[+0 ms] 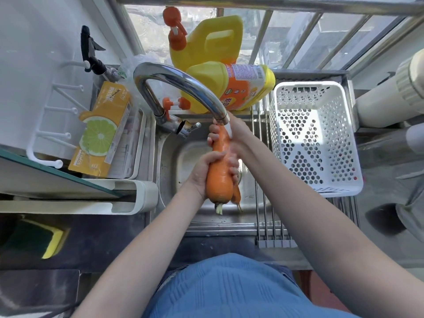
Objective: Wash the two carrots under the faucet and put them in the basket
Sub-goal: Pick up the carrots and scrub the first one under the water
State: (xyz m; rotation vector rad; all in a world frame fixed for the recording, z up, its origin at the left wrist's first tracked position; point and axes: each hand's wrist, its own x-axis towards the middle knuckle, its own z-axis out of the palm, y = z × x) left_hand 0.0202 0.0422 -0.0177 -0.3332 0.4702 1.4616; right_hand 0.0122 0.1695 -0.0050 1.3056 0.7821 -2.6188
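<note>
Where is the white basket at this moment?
In the head view the white basket sits right of the sink on a metal rack, below the window bars, nothing visible inside it.

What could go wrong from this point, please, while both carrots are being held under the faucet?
The left hand grips the big carrot with the small carrot tucked behind it; wet, either could slip into the sink. The right hand rubs the tip right beneath the faucet, so water may splash outward. The basket sits off to the right on a rack, so the carry may drip.
</note>
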